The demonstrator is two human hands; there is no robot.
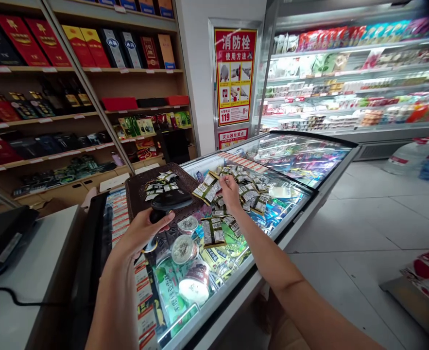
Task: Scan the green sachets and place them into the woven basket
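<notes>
My left hand (143, 231) is wrapped round the handle of a black barcode scanner (174, 199). The scanner's head points right, toward the packets. Pinched in my right hand (231, 192) is a small snack packet (207, 188) with gold edges and printed label panels. Beneath and around that hand, a loose pile of similar packets (249, 193) lies on the glass top of a chest freezer (214, 284). One packet (213, 232) lies nearer to me, apart from the thick of the pile. Several more packets (162, 186) sit in a brown woven basket (136, 189) behind the scanner.
Round tubs (183, 249) and a larger cup (195, 283) are at the freezer's near left. A grey counter (50, 262) with a black device (8, 238) and cable stands left. Shelves of boxes (90, 46) rise behind; a refrigerated display (345, 82) and water jugs (407, 158) are right.
</notes>
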